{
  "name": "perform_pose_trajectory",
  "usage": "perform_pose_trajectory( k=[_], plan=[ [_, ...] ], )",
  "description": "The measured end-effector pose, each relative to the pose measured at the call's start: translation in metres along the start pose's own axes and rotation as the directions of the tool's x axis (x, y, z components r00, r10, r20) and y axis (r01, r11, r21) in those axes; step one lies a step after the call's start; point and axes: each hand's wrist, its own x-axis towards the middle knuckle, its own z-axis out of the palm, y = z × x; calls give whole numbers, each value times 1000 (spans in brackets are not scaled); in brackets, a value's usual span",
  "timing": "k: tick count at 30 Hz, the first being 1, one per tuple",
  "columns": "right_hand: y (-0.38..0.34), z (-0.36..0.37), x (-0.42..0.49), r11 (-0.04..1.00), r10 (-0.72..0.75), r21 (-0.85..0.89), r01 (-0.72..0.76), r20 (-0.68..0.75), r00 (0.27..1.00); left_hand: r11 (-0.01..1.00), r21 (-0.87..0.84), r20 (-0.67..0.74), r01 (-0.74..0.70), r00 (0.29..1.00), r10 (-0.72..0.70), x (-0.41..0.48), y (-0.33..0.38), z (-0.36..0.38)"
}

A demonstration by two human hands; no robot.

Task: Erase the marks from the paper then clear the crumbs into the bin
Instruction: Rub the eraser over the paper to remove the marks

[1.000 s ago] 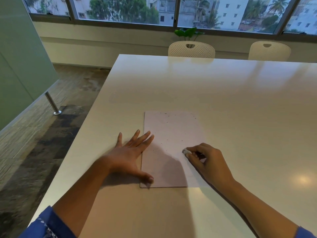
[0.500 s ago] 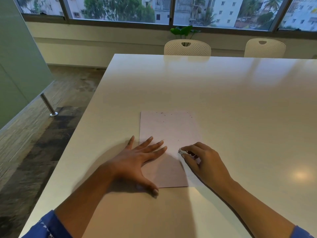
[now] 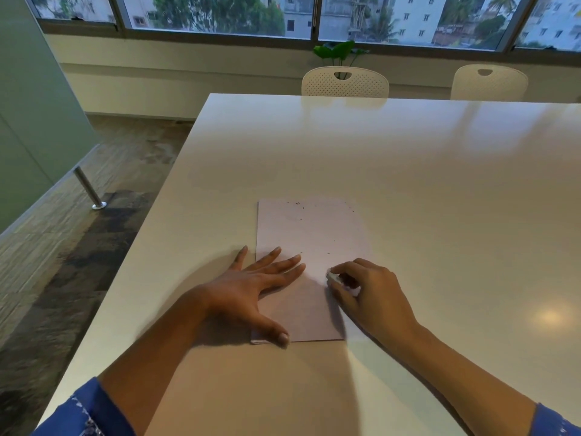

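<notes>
The paper [image 3: 314, 234] is lying near the tabletop's [image 3: 424, 184] left edge, dark crumbs [image 3: 297, 203] dotting it. The left hand [image 3: 251, 287] is pressing it flat — fingers straight, spread — while the right hand [image 3: 372, 294] is pinching a white eraser [image 3: 334, 279] against it with curled fingers.

A glossy white rectangular table [image 3: 408, 184] carries a warm light reflection [image 3: 548, 317]. A white perforated plastic chair [image 3: 345, 82] and a second white chair [image 3: 489, 81] stand at its far edge. A green leafy plant [image 3: 339, 51] sits below the wide dark-framed window [image 3: 220, 14]. On the left, a pale green partition [image 3: 31, 105] meets the grey-brown plank floor [image 3: 63, 262].
</notes>
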Motion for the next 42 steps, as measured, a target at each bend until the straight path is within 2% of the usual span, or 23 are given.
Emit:
perform_pose_trajectory(
  k=[3, 8, 10, 13, 16, 17, 19, 21, 23, 25, 28, 30, 32, 34, 36, 39, 42],
  plan=[
    [-22, 5, -6, 994, -94, 58, 91, 50, 994, 1000, 1, 2, 1, 1000, -1, 1, -1, 0],
    [-47, 10, -25, 963, -237, 187, 195, 240, 941, 1000, 1, 17, -2, 1000, 2, 2, -2, -1],
    [-28, 5, -11, 976, -173, 163, 142, 199, 965, 1000, 1, 30, 10, 999, -10, 1, 0, -3],
    [9, -6, 18, 994, 70, 78, -73, 42, 997, 1000, 7, 37, 14, 999, -14, 0, 1, -4],
    [14, -7, 23, 962, 203, 183, -201, 5, 979, 1000, 11, 39, 16, 999, -17, 0, 1, -4],
    [6, -3, 18, 963, 187, 193, -187, 21, 982, 1000, 9, 42, 16, 999, -16, 0, 1, -4],
    [-21, 9, 1, 972, 54, 223, -71, 82, 995, 1000, 5, 37, 12, 999, -12, 1, 0, -3],
    [-47, 13, -14, 959, -103, 279, 43, 203, 974, 1000, 4, 34, 6, 999, -6, 2, -1, -3],
    [-49, 12, -12, 953, -167, 290, 89, 256, 952, 1000, 0, 34, 5, 999, -5, 2, -2, -2],
    [-29, 10, 4, 963, -108, 261, 59, 176, 978, 1000, -2, 45, 11, 999, -11, 3, -1, -3],
    [0, 4, 29, 973, 109, 196, -118, 59, 992, 1000, 6, 62, 21, 998, -21, 2, 0, -4],
    [-2, 7, 28, 967, 145, 208, -144, 13, 989, 1000, 7, 57, 19, 998, -19, 2, 0, -4],
    [-21, 12, 11, 973, 22, 229, -33, 48, 999, 1000, 3, 45, 11, 999, -11, 2, -1, -3],
    [-43, 15, -11, 961, -124, 266, 78, 162, 979, 1000, -1, 41, 4, 999, -4, 2, -1, -3],
    [-43, 12, -15, 951, -151, 301, 75, 237, 960, 1000, -6, 46, 3, 999, -3, 2, -1, -3],
    [-10, 2, 9, 957, 49, 277, -81, 117, 992, 1000, -2, 54, 8, 999, -8, 2, -1, -4],
    [17, -9, 27, 946, 212, 251, -206, 1, 977, 1000, 28, 55, 5, 998, -7, 2, 0, -3]
  ],
)
